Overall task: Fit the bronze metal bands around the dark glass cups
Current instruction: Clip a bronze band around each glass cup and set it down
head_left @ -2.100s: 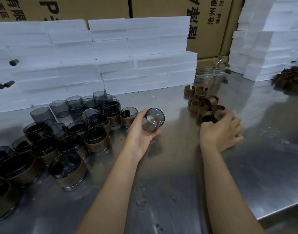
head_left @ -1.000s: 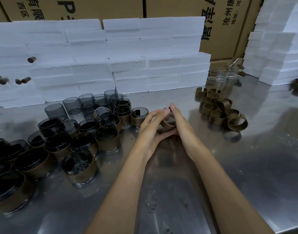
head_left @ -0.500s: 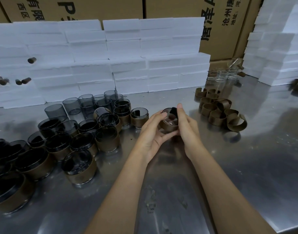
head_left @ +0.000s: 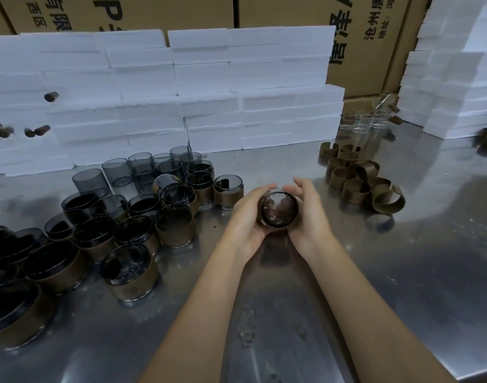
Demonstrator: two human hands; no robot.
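A dark glass cup [head_left: 278, 209] lies on its side between my two hands, one round end facing me, just above the steel table [head_left: 402, 272]. My left hand [head_left: 246, 217] curls around its left side and my right hand [head_left: 310, 214] wraps its right side. A bronze band on the cup shows only as a thin edge at its left rim; the hands hide the rest. Loose bronze bands [head_left: 361, 179] lie in a heap to the right. Banded dark cups [head_left: 129, 269] stand in a crowd at the left, with bare dark cups [head_left: 118, 172] behind them.
Stacked white foam blocks [head_left: 209, 87] wall the back of the table, with more of them [head_left: 457, 78] at the right. Cardboard boxes [head_left: 355, 29] rise behind. Clear glass cups [head_left: 361, 128] stand at the back right. The table's front edge runs along the lower right.
Earlier my right hand took a band from the heap while my left held the cup. Both hands then met at the middle, and the cup has turned end-on towards me between them.
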